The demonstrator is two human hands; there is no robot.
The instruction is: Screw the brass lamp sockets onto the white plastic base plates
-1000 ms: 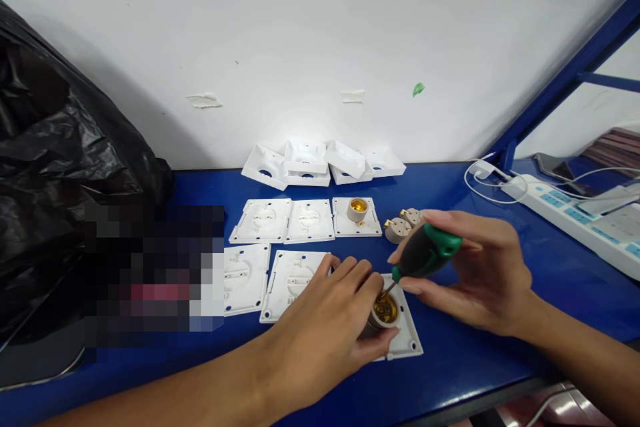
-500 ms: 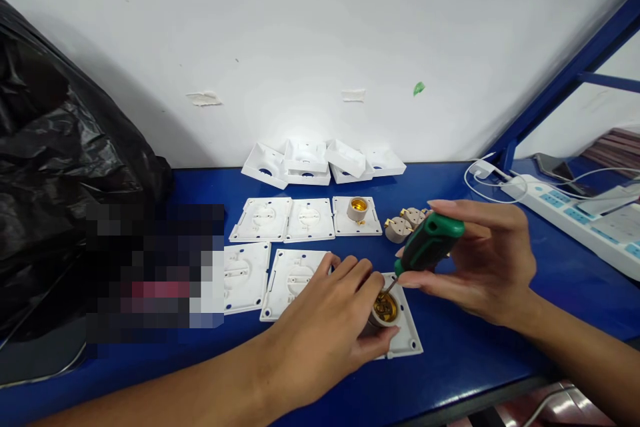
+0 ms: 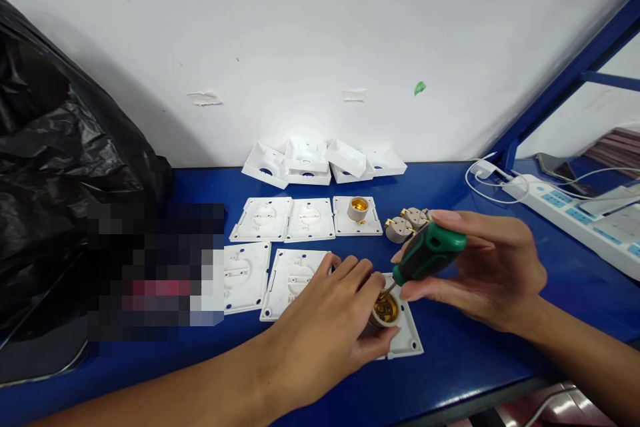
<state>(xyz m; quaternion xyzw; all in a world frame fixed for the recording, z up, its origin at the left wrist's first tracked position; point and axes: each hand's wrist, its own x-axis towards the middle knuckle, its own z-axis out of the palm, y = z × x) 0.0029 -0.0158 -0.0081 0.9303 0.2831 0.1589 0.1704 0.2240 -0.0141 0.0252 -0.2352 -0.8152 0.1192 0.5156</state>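
Note:
My left hand (image 3: pixel 340 313) is closed round a lamp socket (image 3: pixel 386 310) with a brass-coloured inside, which stands on a white square base plate (image 3: pixel 407 337). Between the thumb and fingers of my right hand (image 3: pixel 495 267) is a green and black screwdriver (image 3: pixel 431 250). It tilts down to the left, and its shaft reaches into the socket; the tip is hard to make out. Another lamp socket (image 3: pixel 358 209) stands on a plate (image 3: pixel 345 227) farther back. Loose lamp sockets (image 3: pixel 399 229) lie just beyond the screwdriver, partly hidden by my right hand.
Several bare white plates (image 3: pixel 263 219) lie left of my hands. White square covers (image 3: pixel 307 157) are heaped along the wall. A power strip (image 3: pixel 565 207) with cables lies at the right, and a black plastic bag (image 3: pixel 65 147) bulges at the left. A blurred patch hides part of the table (image 3: pixel 200 180).
The screwdriver handle has turned a little and leans slightly more to the right. My right hand has shifted slightly with it; my left hand keeps its hold on the socket.

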